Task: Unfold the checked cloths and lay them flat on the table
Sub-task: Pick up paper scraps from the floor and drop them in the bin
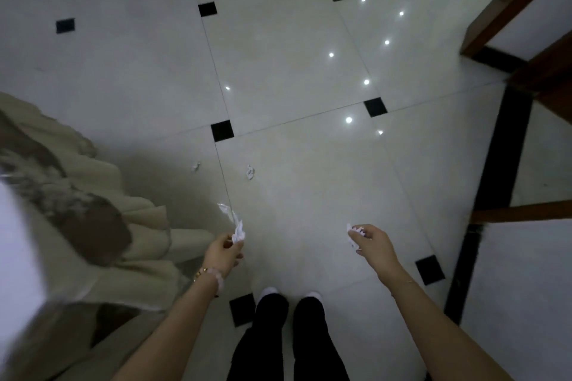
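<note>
Standing over the floor [309, 182], holding white scraps.
Head view: the left hand [221, 252] is pinching a crumpled scrap [238, 230] and the right hand [370, 240] is gripping a second scrap [353, 237], probably gathering litter; loose scraps [250, 172] are lying ahead; no checked cloth is showing.

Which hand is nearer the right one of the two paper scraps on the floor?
Left. The left hand hangs just short of the scrap, slightly to its left; the right hand is well off to its right.
</note>
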The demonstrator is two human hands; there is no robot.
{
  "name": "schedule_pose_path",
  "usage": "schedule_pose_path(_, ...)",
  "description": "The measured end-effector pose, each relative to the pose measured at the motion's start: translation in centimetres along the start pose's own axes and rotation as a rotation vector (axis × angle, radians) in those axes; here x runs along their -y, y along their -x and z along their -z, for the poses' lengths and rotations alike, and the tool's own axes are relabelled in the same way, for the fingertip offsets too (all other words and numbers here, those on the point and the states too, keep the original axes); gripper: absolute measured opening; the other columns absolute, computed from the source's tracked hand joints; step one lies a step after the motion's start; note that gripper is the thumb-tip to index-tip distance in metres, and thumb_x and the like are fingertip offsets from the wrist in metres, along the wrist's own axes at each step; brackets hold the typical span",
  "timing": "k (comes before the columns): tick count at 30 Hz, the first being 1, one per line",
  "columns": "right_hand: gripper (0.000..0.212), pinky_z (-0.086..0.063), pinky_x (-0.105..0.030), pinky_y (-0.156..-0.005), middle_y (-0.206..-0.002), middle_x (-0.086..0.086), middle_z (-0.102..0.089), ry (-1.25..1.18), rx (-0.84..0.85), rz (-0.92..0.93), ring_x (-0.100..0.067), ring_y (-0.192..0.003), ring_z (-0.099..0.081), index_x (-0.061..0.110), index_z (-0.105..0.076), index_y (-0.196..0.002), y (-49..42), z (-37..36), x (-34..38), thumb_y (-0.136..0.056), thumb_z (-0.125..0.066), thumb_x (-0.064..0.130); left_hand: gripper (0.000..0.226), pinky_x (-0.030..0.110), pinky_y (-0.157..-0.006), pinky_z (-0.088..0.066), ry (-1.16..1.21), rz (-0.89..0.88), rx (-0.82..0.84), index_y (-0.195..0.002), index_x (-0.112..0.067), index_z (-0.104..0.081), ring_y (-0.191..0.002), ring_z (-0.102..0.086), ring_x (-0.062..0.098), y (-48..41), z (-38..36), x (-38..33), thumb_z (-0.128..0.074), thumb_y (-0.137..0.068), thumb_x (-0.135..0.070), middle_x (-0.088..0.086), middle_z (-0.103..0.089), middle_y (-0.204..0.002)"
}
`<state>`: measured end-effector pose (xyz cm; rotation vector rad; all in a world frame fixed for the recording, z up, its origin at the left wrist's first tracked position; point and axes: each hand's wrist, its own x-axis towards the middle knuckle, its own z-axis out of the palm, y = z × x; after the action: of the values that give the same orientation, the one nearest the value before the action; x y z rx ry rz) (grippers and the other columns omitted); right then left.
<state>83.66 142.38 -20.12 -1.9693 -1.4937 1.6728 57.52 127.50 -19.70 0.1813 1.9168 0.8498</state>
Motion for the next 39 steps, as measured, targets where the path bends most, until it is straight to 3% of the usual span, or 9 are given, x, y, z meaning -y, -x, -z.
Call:
schedule_pose_path(5, 0.043, -0.042, -0.029, -0.067, -0.072, -0.011, -0.052, -0.14, -0.019, -0.032, -0.019, -0.071, -0.049, -0.014, -0.055, -0.079, 8.8, 2.8, 2.7, -0.089, -0.061, 0.028, 0.013, 0.025, -0.057, -0.042, -0.002, -0.013, 0.063, -0.083, -0.011, -0.058, -0.063, -0.056, 0.016, 8.7, 2.2, -2.2, -0.056, -0.093, -0.018, 0.008, -0.056, -0.073)
schedule_pose_path(11, 0.028, -0.049, -0.026, -0.07, -0.08, -0.014, -0.066, -0.203, -0.017, -0.141, -0.022, -0.08, -0.064, 0.002, -0.061, -0.076, 15.3, 3.9, 0.2, -0.089, -0.062, 0.027, 0.024, 0.021, -0.051, -0.034, 0.062, 0.035, 0.096, -0.07, -0.012, -0.05, -0.053, -0.043, 0.014, 13.8, 3.8, 0.5, -0.06, -0.091, -0.01, 0.005, -0.046, -0.06)
schedule_pose_path(15, 0.033, -0.049, -0.031, -0.078, -0.086, -0.016, -0.069, -0.173, -0.005, -0.177, -0.023, -0.08, -0.063, -0.008, -0.063, -0.082, 17.0, 4.6, -0.5, -0.088, -0.063, 0.024, 0.022, 0.021, -0.049, -0.034, 0.099, 0.041, 0.075, -0.071, -0.01, -0.052, -0.051, -0.045, 0.013, 15.9, 5.2, 2.3, -0.059, -0.091, -0.006, 0.001, -0.047, -0.055)
schedule_pose_path(18, 0.017, -0.048, -0.03, -0.074, -0.084, -0.015, -0.067, -0.159, 0.004, -0.166, -0.023, -0.079, -0.061, 0.007, -0.066, -0.079, 17.3, 5.0, 0.0, -0.087, -0.064, 0.022, 0.017, 0.022, -0.051, -0.035, 0.108, 0.042, 0.054, -0.075, -0.01, -0.055, -0.055, -0.047, 0.016, 16.7, 6.1, 3.4, -0.058, -0.092, -0.01, 0.001, -0.05, -0.056)
schedule_pose_path(23, 0.019, -0.047, -0.026, -0.068, -0.083, -0.014, -0.067, -0.117, 0.069, -0.094, -0.022, -0.079, -0.061, 0.005, -0.066, -0.082, 16.0, 4.7, 2.3, -0.088, -0.064, 0.022, 0.017, 0.023, -0.054, -0.036, 0.146, 0.019, 0.002, -0.077, -0.012, -0.057, -0.06, -0.049, 0.016, 18.0, 6.9, 3.7, -0.055, -0.094, -0.013, 0.004, -0.051, -0.064)
schedule_pose_path(28, 0.015, -0.046, -0.025, -0.065, -0.075, -0.01, -0.065, -0.006, 0.264, 0.017, -0.018, -0.07, -0.06, 0.009, -0.065, -0.084, 14.5, 3.4, 6.0, -0.089, -0.063, 0.022, 0.02, 0.019, -0.047, -0.032, 0.25, -0.069, -0.11, -0.075, -0.012, -0.049, -0.05, -0.041, 0.008, 19.8, 6.5, 2.4, -0.051, -0.095, -0.013, 0.0, -0.044, -0.06)
schedule_pose_path(32, 0.013, -0.044, -0.022, -0.06, -0.069, -0.006, -0.065, 0.171, 0.474, 0.15, -0.013, -0.061, -0.056, 0.011, -0.065, -0.082, 13.3, 2.1, 8.9, -0.089, -0.063, 0.022, 0.02, 0.02, -0.046, -0.028, 0.44, -0.113, -0.298, -0.077, -0.012, -0.042, -0.051, -0.033, 0.011, 22.6, 4.1, 1.9, -0.05, -0.095, -0.01, 0.0, -0.038, -0.058)
schedule_pose_path(39, 0.015, -0.046, -0.021, -0.06, -0.072, -0.005, -0.065, 0.543, 0.854, 0.347, -0.015, -0.065, -0.057, 0.008, -0.062, -0.083, 13.8, 0.8, 10.5, -0.09, -0.062, 0.022, 0.024, 0.022, -0.051, -0.036, 0.812, 0.106, -0.647, -0.072, -0.013, -0.045, -0.053, -0.041, 0.012, 30.1, -7.0, 7.9, -0.052, -0.094, -0.011, 0.001, -0.045, -0.061)
